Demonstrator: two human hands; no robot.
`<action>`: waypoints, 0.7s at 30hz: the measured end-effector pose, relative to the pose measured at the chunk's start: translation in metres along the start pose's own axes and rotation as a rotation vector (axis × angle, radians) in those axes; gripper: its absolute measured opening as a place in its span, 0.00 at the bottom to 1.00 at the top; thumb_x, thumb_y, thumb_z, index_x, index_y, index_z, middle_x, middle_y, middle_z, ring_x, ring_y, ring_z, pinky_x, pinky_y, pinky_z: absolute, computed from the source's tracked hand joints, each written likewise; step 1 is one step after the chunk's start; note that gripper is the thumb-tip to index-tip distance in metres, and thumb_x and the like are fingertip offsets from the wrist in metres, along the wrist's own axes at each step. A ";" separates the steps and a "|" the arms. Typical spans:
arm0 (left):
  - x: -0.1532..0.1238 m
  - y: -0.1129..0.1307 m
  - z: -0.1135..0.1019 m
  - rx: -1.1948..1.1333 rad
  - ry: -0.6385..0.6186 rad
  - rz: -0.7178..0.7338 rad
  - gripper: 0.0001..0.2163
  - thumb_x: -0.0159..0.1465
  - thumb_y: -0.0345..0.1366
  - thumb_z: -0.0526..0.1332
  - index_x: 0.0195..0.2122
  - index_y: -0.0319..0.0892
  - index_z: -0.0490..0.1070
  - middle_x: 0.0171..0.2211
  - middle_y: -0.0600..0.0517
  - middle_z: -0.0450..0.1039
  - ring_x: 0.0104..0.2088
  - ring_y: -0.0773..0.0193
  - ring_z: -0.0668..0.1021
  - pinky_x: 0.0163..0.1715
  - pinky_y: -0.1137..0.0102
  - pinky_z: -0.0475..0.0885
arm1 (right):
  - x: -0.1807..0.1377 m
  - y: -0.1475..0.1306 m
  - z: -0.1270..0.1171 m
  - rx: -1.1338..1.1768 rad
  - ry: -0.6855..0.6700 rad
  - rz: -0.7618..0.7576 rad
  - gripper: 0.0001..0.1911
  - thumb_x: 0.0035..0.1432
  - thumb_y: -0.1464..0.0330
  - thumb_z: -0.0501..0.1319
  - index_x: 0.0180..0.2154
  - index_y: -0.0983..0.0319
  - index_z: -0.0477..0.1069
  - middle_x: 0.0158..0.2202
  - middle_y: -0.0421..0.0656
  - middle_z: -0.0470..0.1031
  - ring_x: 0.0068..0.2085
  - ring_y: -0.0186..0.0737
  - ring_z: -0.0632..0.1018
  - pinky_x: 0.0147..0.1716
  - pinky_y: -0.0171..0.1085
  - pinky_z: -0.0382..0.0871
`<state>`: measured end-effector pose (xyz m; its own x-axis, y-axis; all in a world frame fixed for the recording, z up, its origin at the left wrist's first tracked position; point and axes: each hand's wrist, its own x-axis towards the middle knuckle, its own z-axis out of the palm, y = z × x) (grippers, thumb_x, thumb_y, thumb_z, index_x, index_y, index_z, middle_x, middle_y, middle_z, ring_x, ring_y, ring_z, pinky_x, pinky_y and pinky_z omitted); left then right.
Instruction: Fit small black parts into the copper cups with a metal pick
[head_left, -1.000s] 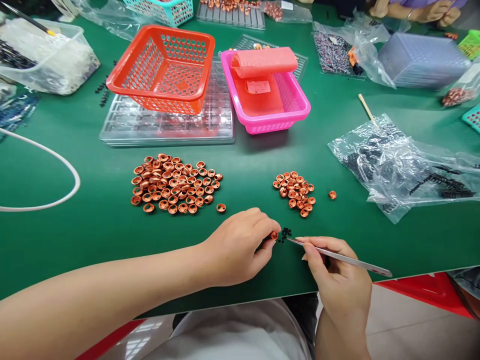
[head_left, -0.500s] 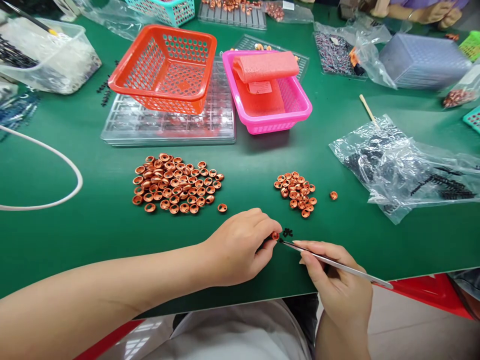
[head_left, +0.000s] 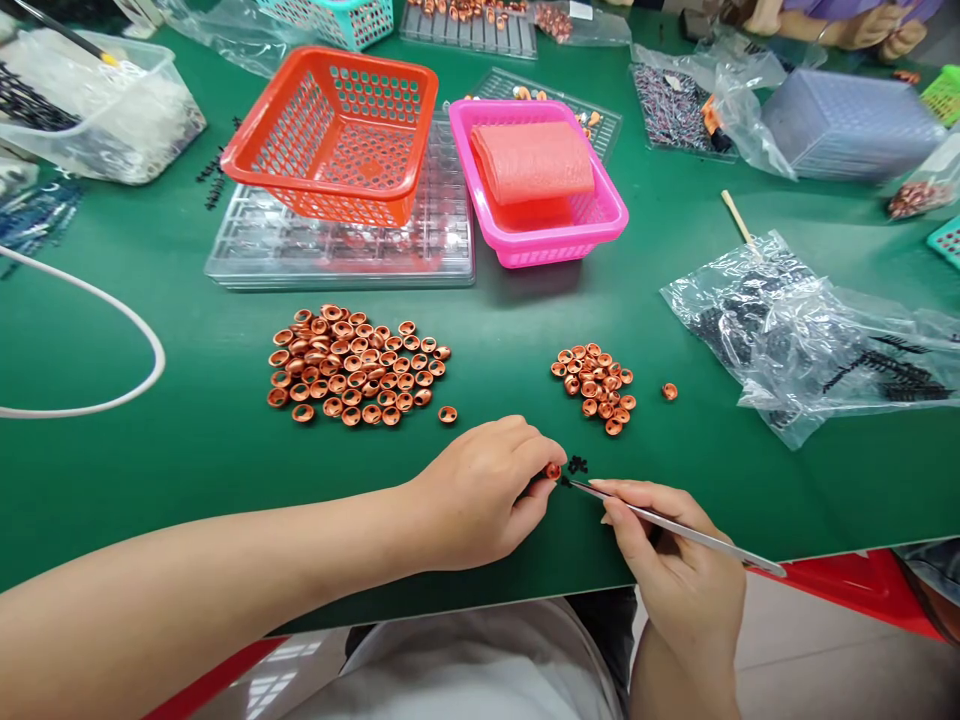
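Note:
Between the thumb and fingertips of my left hand [head_left: 487,490] is a small copper-coloured cup [head_left: 553,471] with its opening showing. My right hand [head_left: 675,560] is closed round metal tweezers [head_left: 675,528], whose tips reach left towards the cup. At the tips sits a tiny black piece [head_left: 565,481]; whether the tweezers grip it I cannot tell. Just beyond them lies a little cluster of black pieces [head_left: 577,465]. Past my left hand spreads a large pile of copper-coloured cups [head_left: 352,367]. A smaller pile of cups [head_left: 596,385] lies beyond the tweezers, with one cup [head_left: 669,391] apart.
A red basket [head_left: 330,195] stands on clear plastic trays [head_left: 337,270]. Beside it a pink basket [head_left: 551,250] holds a folded pink sheet [head_left: 536,160]. Plastic bags with black parts [head_left: 795,320] lie at right, a white cable [head_left: 142,325] at left. Another person's hands [head_left: 885,30] are far right.
The folded pink sheet has flopped forward in its basket. The tweezer tips have shifted very slightly right, away from the cup; my left hand stays in place.

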<state>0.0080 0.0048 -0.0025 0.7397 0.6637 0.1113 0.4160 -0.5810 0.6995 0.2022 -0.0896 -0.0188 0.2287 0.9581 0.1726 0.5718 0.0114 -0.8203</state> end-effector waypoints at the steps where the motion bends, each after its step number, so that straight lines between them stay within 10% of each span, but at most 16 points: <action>1: 0.000 0.000 0.000 -0.001 -0.002 -0.001 0.07 0.63 0.28 0.53 0.38 0.37 0.69 0.31 0.48 0.71 0.32 0.61 0.69 0.32 0.67 0.67 | 0.000 0.000 0.000 -0.001 -0.003 -0.008 0.04 0.57 0.68 0.64 0.37 0.56 0.74 0.37 0.40 0.79 0.33 0.39 0.80 0.32 0.37 0.76; 21: -0.003 -0.001 0.001 -0.028 -0.011 0.002 0.05 0.64 0.28 0.54 0.39 0.39 0.68 0.33 0.48 0.72 0.33 0.61 0.70 0.34 0.66 0.67 | -0.005 -0.003 0.007 0.165 0.148 -0.114 0.09 0.56 0.76 0.63 0.37 0.57 0.73 0.36 0.40 0.80 0.35 0.43 0.81 0.33 0.42 0.77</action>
<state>0.0062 0.0033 -0.0040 0.7464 0.6571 0.1054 0.3993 -0.5689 0.7190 0.1936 -0.0928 -0.0209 0.2899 0.8956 0.3374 0.4671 0.1753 -0.8667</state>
